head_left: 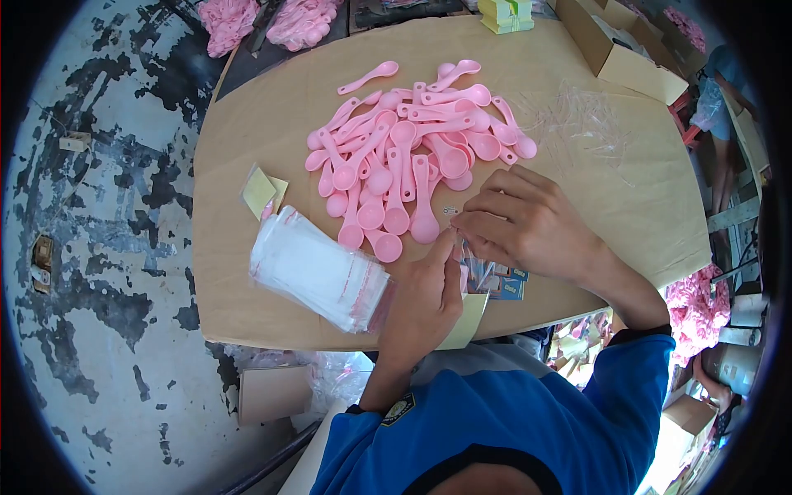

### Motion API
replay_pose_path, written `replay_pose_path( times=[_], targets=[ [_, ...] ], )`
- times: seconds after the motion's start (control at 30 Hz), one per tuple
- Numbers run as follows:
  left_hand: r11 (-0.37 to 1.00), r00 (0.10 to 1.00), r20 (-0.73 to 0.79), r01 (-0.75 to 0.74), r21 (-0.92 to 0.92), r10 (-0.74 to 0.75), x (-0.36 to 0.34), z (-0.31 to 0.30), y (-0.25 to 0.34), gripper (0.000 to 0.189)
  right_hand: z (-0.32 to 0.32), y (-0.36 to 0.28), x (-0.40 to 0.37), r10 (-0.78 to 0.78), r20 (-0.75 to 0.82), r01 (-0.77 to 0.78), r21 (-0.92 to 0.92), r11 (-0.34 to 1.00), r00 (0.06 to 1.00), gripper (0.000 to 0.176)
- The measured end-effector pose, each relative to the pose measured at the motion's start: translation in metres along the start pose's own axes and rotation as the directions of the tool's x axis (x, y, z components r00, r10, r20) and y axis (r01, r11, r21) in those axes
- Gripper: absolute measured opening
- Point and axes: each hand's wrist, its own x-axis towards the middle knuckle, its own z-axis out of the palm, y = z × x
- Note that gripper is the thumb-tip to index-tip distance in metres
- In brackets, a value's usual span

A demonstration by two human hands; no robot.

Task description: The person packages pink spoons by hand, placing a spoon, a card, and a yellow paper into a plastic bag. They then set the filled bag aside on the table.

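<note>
Floor (148, 247) is pale w/ dark worn spots, out past the L edge of the brown desk (247, 124). Lots of pink spoons (402, 136) sit in a heap mid-desk, toward the far edge. L hand (425, 301) and R hand (528, 219) meet nr the near edge, thumbs and fingers pinched tip to tip. A tiny pale bit (450, 211) shows at the tips; can't tell what it is or which hand has it. Blue cards (510, 289) lie under R hand, w/ a yellow card (469, 322) by L hand at the near edge. Clear bags (318, 268) lie stacked L of it, toward the near-left corner. Thin clear strings (586, 120) lie tangled toward the R edge.

Tiny bit could slip b/c it's so small and only tips are on it. Bags look slick, so an arm bump may slide the stack. Strings might snag if tugged fast. Spoons may tumble if R knuckles knock the heap.
</note>
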Motion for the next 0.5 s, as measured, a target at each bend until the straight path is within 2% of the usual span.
replay_pose_path(
  times=[0.07, 0.17, 0.23, 0.27, 0.33, 0.4, 0.47, 0.5],
  targets=[
    [1.0, 1.0, 0.009, -0.006, 0.024, 0.005, -0.002, -0.001, -0.002, 0.034, -0.001, 0.0, 0.0, 0.001, 0.026, -0.002, 0.022, 1.0, 1.0, 0.018],
    [0.998, 0.994, 0.108, 0.009, 0.058, -0.016, -0.003, -0.005, 0.001, 0.036, -0.003, 0.002, 0.001, 0.009, 0.072, -0.012, 0.046, 0.999, 0.997, 0.019],
    [0.999, 0.996, 0.086, 0.015, 0.04, -0.018, -0.004, -0.004, 0.001, 0.032, -0.004, 0.003, 0.002, 0.038, 0.091, -0.044, 0.064, 0.997, 0.995, 0.019],
    [0.999, 0.997, 0.076, 0.015, 0.03, -0.017, -0.005, -0.004, 0.001, 0.03, -0.006, 0.004, 0.002, 0.154, 0.053, -0.162, 0.188, 0.969, 0.987, 0.019],
    [0.96, 1.0, 0.021, 0.018, -0.281, -0.012, -0.005, 0.004, -0.012, 0.027, -0.017, 0.007, 0.004, 0.393, 0.022, -0.364, 0.428, 0.827, 0.919, 0.018],
    [0.847, 0.999, -0.008, 0.026, -0.532, -0.035, -0.002, 0.005, -0.015, 0.026, -0.048, 0.028, 0.002, 0.447, -0.051, -0.284, 0.705, 0.649, 0.893, 0.017],
    [0.694, 0.996, -0.01, 0.057, -0.718, -0.092, -0.001, -0.002, -0.008, 0.027, -0.088, 0.057, -0.009, 0.365, 0.062, -0.176, 0.941, 0.288, 0.929, 0.016],
    [0.668, 0.997, -0.001, 0.051, -0.743, -0.077, 0.0, -0.004, -0.011, 0.027, -0.096, 0.082, -0.02, 0.307, 0.181, -0.274, 0.916, 0.293, 0.934, 0.013]
  ],
)
